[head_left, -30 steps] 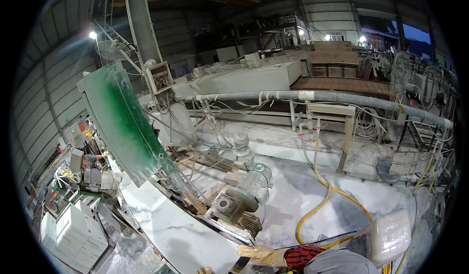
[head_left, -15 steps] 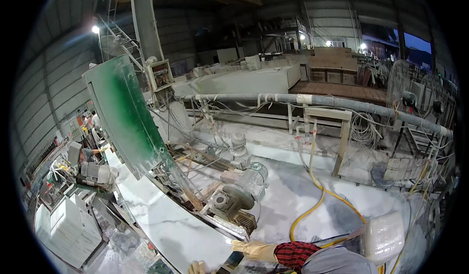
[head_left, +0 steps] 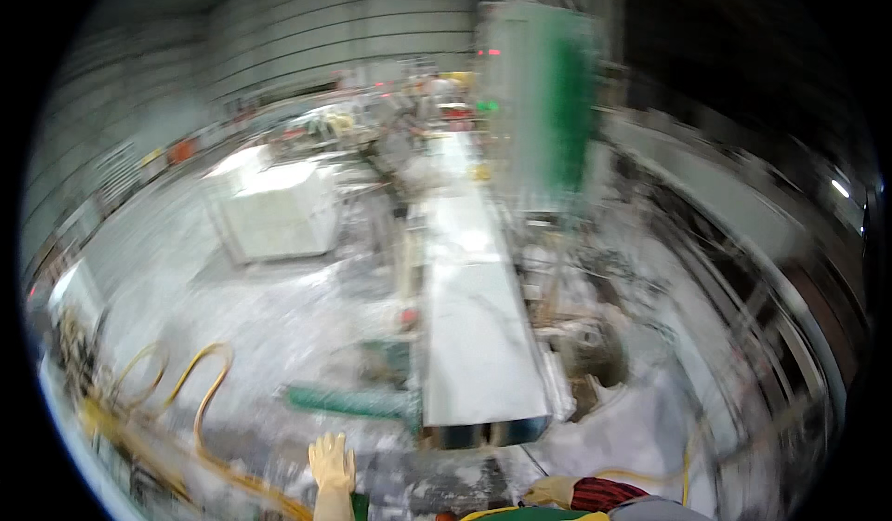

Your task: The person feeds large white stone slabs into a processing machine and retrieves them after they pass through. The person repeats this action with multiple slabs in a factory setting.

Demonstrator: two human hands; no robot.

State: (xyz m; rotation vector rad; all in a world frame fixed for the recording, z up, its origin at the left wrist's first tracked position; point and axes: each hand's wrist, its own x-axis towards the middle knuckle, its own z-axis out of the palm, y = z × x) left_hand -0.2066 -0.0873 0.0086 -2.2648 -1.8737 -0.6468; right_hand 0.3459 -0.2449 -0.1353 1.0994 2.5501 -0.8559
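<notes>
A long white stone slab (head_left: 483, 344) with faint grey veining lies along a narrow machine bed, its near end above dark blocks at the bed's end. My left hand (head_left: 332, 462), in a cream work glove, is held out left of the slab's near end, fingers spread, with nothing in it. My right hand (head_left: 548, 491), also gloved, sits at the lower edge near my body, apart from the slab; its fingers are hidden and blurred. A green and white machine housing (head_left: 539, 103) stands beside the slab's far part, and a green bar (head_left: 348, 400) juts from the bed's left side.
Yellow hose (head_left: 200, 400) snakes over the wet, pale floor at left. Further back stands a stack of white slabs or blocks (head_left: 279, 210). Machine parts (head_left: 590, 354) line the bed's right side, and a long rail (head_left: 771, 270) runs along the far right.
My view has swung left, so the slab now runs straight ahead. My right hand has come off the slab's near end, and my left hand now shows fully with spread fingers.
</notes>
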